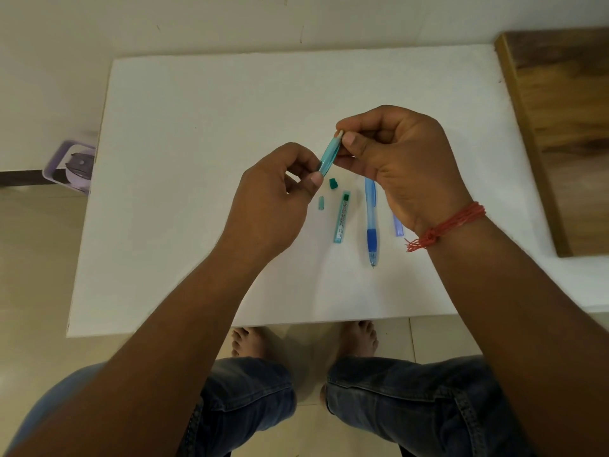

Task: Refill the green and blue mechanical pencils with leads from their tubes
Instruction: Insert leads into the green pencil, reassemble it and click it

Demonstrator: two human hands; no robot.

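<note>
Above the white table (197,159), my left hand (276,199) grips the lower part of the translucent green mechanical pencil (329,153). My right hand (395,166) pinches its white eraser end between thumb and fingers. On the table below lie a small green pencil cap (321,203), a dark green tube cap (333,183), the green lead tube (342,216), and the blue mechanical pencil (371,222) with its tip toward me. The blue lead tube (398,225) shows only partly, behind my right wrist.
A wooden surface (566,127) adjoins the table at the right. A purple tray (71,166) with an object sits on the floor to the left. My knees and bare feet are below the table's near edge.
</note>
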